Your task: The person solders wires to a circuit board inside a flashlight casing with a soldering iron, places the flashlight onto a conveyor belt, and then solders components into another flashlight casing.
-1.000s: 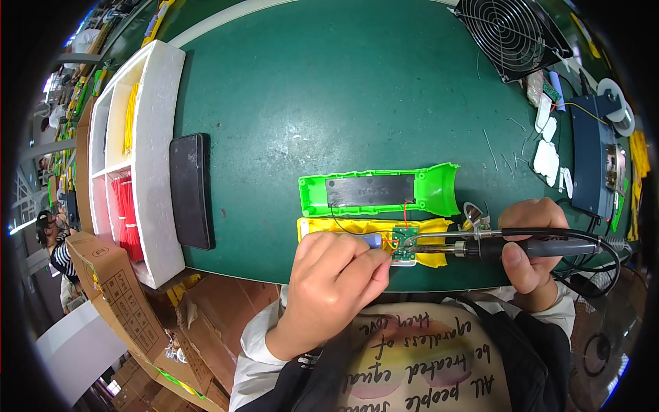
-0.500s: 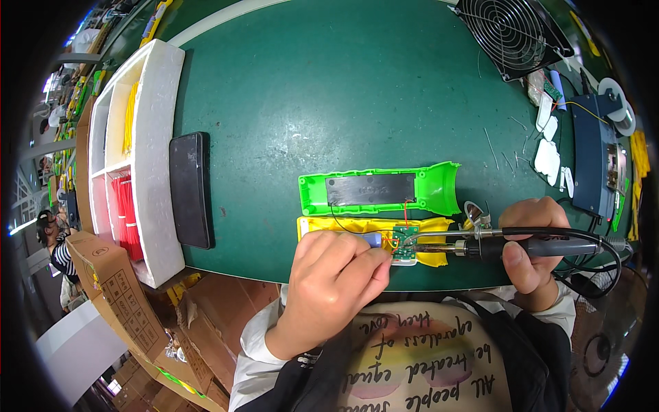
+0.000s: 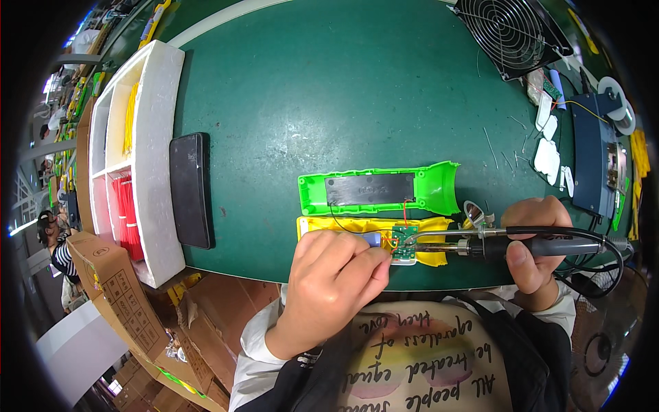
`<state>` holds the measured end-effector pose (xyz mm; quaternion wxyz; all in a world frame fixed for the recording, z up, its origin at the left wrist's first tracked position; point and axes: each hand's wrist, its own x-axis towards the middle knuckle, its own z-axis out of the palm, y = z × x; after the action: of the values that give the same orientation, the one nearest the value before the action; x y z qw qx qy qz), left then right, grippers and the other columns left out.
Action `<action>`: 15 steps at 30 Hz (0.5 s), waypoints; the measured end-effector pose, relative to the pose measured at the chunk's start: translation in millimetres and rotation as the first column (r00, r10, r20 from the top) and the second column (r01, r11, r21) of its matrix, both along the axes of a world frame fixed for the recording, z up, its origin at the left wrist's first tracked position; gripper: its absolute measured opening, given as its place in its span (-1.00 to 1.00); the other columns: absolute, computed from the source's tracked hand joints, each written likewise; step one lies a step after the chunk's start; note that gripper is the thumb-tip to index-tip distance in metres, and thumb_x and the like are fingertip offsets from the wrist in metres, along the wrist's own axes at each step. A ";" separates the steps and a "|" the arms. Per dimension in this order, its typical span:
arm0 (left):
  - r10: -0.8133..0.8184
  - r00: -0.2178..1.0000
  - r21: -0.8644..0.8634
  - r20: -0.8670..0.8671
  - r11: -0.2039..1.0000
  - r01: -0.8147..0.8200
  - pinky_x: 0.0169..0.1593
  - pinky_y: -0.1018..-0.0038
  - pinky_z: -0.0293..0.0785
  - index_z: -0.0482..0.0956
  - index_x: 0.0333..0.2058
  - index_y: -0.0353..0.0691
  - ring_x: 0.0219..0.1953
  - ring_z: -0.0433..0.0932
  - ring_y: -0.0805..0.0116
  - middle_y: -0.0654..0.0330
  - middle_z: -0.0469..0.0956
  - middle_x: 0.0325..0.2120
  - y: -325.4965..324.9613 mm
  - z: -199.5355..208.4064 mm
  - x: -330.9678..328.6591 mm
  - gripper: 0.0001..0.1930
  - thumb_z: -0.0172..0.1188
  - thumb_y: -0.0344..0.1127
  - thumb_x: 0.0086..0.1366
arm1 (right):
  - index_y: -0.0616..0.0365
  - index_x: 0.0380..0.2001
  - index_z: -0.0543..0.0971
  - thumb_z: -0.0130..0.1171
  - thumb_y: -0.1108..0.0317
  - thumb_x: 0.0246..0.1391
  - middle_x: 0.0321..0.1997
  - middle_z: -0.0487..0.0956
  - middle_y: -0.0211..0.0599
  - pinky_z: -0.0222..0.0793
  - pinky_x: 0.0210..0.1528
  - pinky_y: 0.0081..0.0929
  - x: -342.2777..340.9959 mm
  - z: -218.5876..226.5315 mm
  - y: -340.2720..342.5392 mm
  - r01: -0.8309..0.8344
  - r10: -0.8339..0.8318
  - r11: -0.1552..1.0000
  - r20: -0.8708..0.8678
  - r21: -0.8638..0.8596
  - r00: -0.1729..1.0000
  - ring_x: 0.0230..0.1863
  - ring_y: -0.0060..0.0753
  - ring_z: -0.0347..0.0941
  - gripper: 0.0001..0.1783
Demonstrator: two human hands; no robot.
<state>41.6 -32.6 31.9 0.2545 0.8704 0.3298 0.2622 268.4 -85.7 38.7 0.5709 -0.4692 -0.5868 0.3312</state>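
My right hand (image 3: pixel 535 244) grips a soldering iron (image 3: pixel 498 248) with a thin metal feed tube (image 3: pixel 439 234) clamped above it. The iron's tip reaches over a small green circuit board (image 3: pixel 406 235), and the feed tube ends there too. The board lies on a yellow plastic shell half (image 3: pixel 432 256). My left hand (image 3: pixel 336 278) is closed in a pinch at the board's left side, by short orange and yellow wires (image 3: pixel 391 243); what its fingertips hold is hidden. Just behind lies a green shell half (image 3: pixel 439 189) with a black battery cover (image 3: pixel 371 189), joined to the board by a red and a black wire.
On the left, a white foam box (image 3: pixel 154 165) holds red wires (image 3: pixel 126 213) and yellow wires (image 3: pixel 130 117), beside a black phone (image 3: pixel 190 190). At right are a black fan (image 3: pixel 511 31), white scraps (image 3: pixel 547 161), wire offcuts and a blue soldering station (image 3: pixel 592 161).
My right thumb and the iron's handle have shifted very slightly. My left hand, the board and both shell halves look the same.
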 end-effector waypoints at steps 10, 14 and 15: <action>0.026 1.000 -0.011 0.013 1.000 -0.026 -0.50 0.51 0.21 0.48 -0.60 -0.19 -0.60 0.31 0.38 0.30 0.32 -0.68 -0.9 1.2 1.1 -0.83 0.23 -0.48 -0.29 | 0.24 -0.62 0.23 0.08 0.45 -0.33 -0.72 0.30 -0.32 0.03 -0.73 -0.70 1.4 2.7 -2.1 0.063 -0.063 0.998 0.014 0.006 0.998 -0.75 -0.62 0.11 -0.77; 0.022 1.000 -0.020 0.001 1.000 -0.022 -0.49 0.51 0.20 0.48 -0.59 -0.18 -0.60 0.31 0.38 0.31 0.33 -0.67 -0.9 2.6 1.7 -0.83 0.24 -0.47 -0.29 | 0.22 -0.63 0.22 0.08 0.46 -0.32 -0.72 0.28 -0.34 0.00 -0.71 -0.72 1.5 2.8 -2.8 0.081 -0.082 0.997 -0.047 -0.016 0.996 -0.73 -0.64 0.09 -0.77; 0.021 1.000 -0.016 -0.005 1.000 -0.021 -0.49 0.51 0.20 0.48 -0.59 -0.18 -0.60 0.31 0.38 0.31 0.33 -0.67 -0.8 3.1 1.9 -0.82 0.24 -0.47 -0.29 | 0.22 -0.63 0.22 0.08 0.46 -0.33 -0.72 0.28 -0.35 -0.01 -0.70 -0.72 1.5 3.0 -2.8 0.084 -0.085 0.996 -0.048 -0.018 0.995 -0.72 -0.65 0.09 -0.77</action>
<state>43.5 -33.4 34.9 0.2577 0.8655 0.3418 0.2600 269.9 -88.5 41.6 0.5946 -0.4900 -0.5496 0.3230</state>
